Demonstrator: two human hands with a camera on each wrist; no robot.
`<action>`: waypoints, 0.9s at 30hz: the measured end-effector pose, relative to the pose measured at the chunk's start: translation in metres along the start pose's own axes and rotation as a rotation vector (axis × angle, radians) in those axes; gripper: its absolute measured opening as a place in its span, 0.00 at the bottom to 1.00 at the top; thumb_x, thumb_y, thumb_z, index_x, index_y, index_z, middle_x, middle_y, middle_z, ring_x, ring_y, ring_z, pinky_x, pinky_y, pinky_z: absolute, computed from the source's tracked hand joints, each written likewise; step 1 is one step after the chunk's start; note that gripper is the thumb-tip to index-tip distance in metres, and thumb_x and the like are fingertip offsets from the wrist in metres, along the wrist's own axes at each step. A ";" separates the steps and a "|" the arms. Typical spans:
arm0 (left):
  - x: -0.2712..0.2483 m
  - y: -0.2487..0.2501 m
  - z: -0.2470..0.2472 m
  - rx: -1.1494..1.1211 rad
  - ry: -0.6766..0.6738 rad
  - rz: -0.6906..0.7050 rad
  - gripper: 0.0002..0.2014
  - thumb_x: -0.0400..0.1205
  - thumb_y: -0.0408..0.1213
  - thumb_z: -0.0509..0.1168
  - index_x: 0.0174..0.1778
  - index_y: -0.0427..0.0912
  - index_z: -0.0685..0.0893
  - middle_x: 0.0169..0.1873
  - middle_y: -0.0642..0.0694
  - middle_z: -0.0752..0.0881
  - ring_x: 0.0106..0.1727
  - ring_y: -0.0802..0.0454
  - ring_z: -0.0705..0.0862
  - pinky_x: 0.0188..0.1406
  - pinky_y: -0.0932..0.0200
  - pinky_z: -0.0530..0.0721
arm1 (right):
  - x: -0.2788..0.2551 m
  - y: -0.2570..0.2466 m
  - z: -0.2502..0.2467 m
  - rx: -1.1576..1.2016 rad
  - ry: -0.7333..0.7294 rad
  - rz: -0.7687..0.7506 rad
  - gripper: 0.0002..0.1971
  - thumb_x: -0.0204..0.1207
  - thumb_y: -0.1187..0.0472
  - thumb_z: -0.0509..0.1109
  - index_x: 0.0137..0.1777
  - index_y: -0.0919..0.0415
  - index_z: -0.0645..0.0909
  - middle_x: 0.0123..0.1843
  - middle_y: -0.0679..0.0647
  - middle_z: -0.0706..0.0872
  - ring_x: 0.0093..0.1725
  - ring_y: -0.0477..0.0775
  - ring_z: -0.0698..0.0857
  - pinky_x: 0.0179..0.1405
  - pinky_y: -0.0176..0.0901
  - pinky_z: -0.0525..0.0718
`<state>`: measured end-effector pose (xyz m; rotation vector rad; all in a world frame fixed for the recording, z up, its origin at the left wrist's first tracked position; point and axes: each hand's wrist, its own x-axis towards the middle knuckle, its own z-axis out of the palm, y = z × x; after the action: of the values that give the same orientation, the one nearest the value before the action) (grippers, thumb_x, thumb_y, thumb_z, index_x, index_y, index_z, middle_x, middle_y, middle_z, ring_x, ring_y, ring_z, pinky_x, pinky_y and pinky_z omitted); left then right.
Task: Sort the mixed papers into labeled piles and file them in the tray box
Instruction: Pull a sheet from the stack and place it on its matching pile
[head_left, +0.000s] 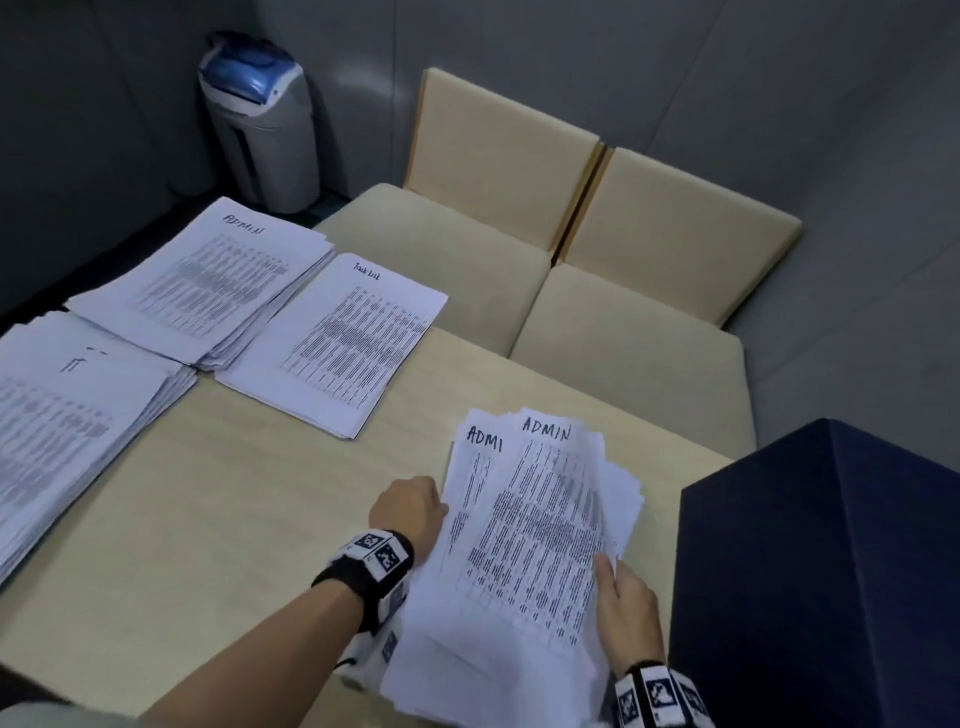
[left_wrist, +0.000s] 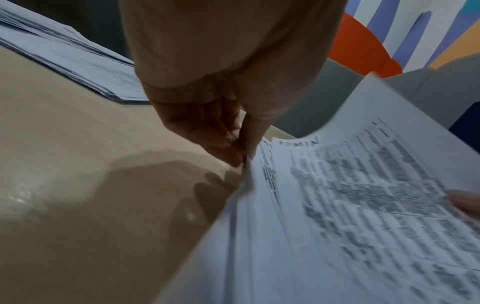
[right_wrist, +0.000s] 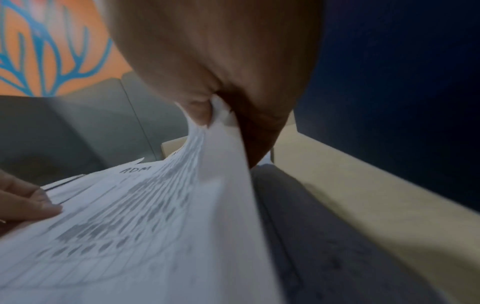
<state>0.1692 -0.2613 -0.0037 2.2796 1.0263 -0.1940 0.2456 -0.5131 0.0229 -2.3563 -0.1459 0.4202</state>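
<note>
A loose stack of printed papers (head_left: 535, 530) lies at the table's front right, its two top sheets headed ADMIN. My left hand (head_left: 410, 509) is at the stack's left edge; the left wrist view shows its fingers and thumb (left_wrist: 241, 150) pinching that edge. My right hand (head_left: 623, 608) grips the right edge, and thumb and fingers (right_wrist: 215, 115) pinch the top ADMIN sheet (right_wrist: 155, 226), which curves up off the stack. Sorted piles lie at the left: ADMIN (head_left: 208, 280), Task List (head_left: 337, 343), and a third pile (head_left: 67, 415) with an unreadable label.
A dark blue box (head_left: 831, 571) stands at the right, close beside my right hand. Two beige chairs (head_left: 571, 249) are pushed up to the table's far edge, with a grey bin (head_left: 260, 119) in the corner. Bare wooden tabletop (head_left: 234, 519) lies between the piles and my hands.
</note>
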 end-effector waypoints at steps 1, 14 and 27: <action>0.002 -0.001 -0.002 0.042 -0.018 0.013 0.09 0.84 0.45 0.64 0.45 0.44 0.83 0.45 0.44 0.88 0.46 0.43 0.86 0.43 0.56 0.82 | -0.002 0.002 -0.004 -0.007 0.058 0.000 0.25 0.82 0.42 0.56 0.50 0.63 0.85 0.42 0.57 0.88 0.43 0.59 0.85 0.45 0.49 0.83; 0.002 0.007 -0.041 0.589 -0.159 0.341 0.09 0.85 0.34 0.59 0.55 0.38 0.84 0.50 0.42 0.88 0.52 0.43 0.88 0.49 0.53 0.85 | -0.021 0.004 -0.015 0.595 0.223 0.345 0.09 0.71 0.80 0.64 0.35 0.68 0.78 0.39 0.63 0.81 0.44 0.59 0.77 0.44 0.49 0.73; -0.013 -0.010 -0.049 -0.460 -0.459 0.564 0.17 0.79 0.20 0.59 0.51 0.42 0.88 0.46 0.55 0.91 0.45 0.63 0.88 0.43 0.68 0.83 | -0.013 -0.002 0.006 0.966 0.001 0.537 0.18 0.55 0.67 0.78 0.45 0.71 0.81 0.48 0.68 0.84 0.44 0.68 0.85 0.53 0.69 0.85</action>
<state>0.1476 -0.2353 0.0356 1.8812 0.1499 -0.2030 0.2311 -0.5107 0.0232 -1.4034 0.5823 0.5751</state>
